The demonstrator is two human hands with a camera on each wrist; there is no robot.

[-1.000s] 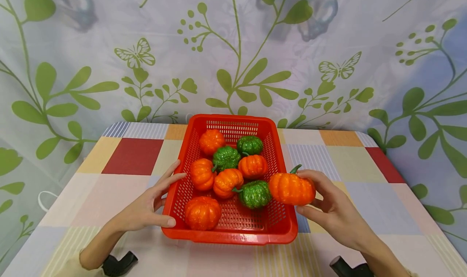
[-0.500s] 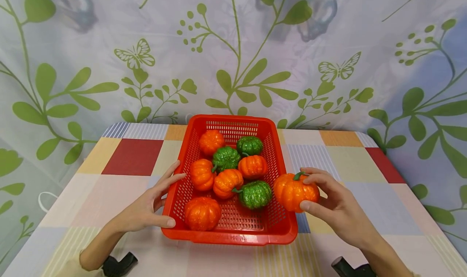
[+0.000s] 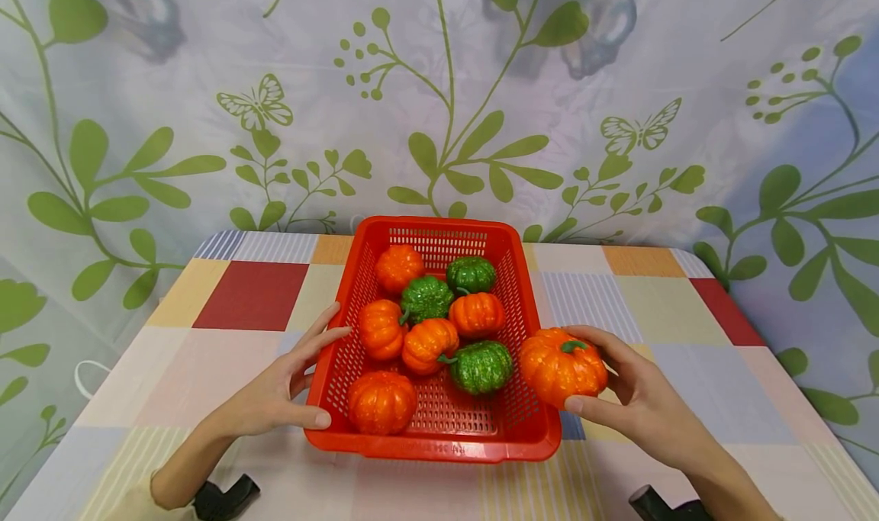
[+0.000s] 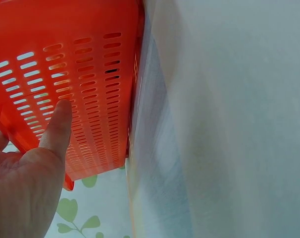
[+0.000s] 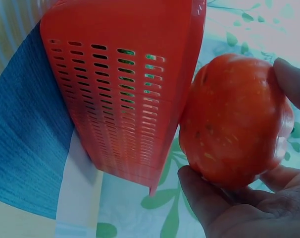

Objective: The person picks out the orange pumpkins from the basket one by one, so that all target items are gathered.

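Observation:
My right hand (image 3: 648,406) holds an orange toy pumpkin (image 3: 559,365) with a green stem, between thumb and fingers, over the right rim of a red plastic basket (image 3: 433,449). The right wrist view has the pumpkin (image 5: 236,121) beside the basket's slotted wall (image 5: 110,89). At the basket's left side, my left hand (image 3: 275,391) spreads its fingers along the rim. A straight finger touches the outer wall (image 4: 98,99) in the left wrist view. Inside the basket lie several orange pumpkins (image 3: 381,402) and 3 green ones (image 3: 482,368).
A patchwork tablecloth (image 3: 693,391) covers the table. Behind it hangs a curtain (image 3: 439,86) printed with leaves and butterflies. Black wrist-worn devices (image 3: 225,496) show near the bottom edge. A white loop (image 3: 89,376) lies by the table's left edge.
My right hand has moved the pumpkin slightly right and down and tilted it, so its stem now faces my view. My left hand and the basket have stayed put.

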